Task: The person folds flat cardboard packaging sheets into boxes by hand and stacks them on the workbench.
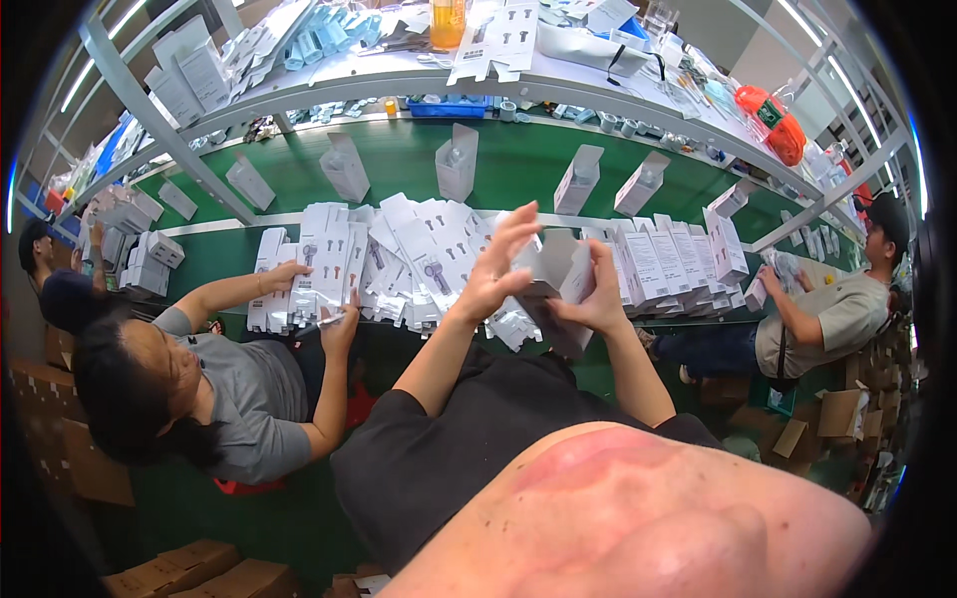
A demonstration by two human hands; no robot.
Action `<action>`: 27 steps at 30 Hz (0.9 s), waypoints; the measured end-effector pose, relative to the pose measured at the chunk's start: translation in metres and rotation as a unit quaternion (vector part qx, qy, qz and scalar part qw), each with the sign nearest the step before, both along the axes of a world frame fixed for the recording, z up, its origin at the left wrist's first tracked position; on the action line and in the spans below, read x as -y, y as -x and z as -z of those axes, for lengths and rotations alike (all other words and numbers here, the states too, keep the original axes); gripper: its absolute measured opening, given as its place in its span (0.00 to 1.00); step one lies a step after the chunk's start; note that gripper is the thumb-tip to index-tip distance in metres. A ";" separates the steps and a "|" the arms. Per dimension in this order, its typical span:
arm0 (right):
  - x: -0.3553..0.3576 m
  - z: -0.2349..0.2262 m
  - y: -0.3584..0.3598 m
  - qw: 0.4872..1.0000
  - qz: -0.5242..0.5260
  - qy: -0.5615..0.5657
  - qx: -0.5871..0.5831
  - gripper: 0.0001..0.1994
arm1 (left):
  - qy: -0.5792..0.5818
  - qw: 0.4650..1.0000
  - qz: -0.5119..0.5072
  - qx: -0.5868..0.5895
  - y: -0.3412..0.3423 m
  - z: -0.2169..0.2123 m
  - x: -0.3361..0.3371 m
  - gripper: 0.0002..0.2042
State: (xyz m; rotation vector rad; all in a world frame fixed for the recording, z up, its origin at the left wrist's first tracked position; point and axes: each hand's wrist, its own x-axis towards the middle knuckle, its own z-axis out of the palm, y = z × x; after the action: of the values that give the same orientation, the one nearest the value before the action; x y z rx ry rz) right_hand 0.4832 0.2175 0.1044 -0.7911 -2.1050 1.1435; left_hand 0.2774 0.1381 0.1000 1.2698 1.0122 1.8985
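Gripping an open-topped white carton [566,267] between the thumb and bent fingers of the right hand [595,289], near the edge of the green surface [399,169]. Holding the left hand [501,264] widely open just beside it, not showing clearly whether touching. Facing flat printed cartons [419,249] leftward and stacked white cartons [666,261] rightward.

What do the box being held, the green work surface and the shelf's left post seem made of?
Box: probably thin, smooth cardboard, with folded flaps. Green surface: fairly matte, perhaps plastic or rubber, evenly coloured. Left post: likely painted metal, smooth, pale-grey and slim.
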 end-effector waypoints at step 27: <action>0.050 -0.010 0.024 0.975 0.116 0.123 -0.146 0.24 | 0.061 0.988 0.134 0.038 -0.050 0.023 0.018 0.12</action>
State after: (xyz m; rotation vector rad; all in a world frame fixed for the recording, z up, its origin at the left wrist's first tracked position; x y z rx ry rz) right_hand 0.4595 0.1675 0.1144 -0.8935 -1.6053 1.3179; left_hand 0.3278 0.1205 0.0765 1.1886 0.8586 1.6422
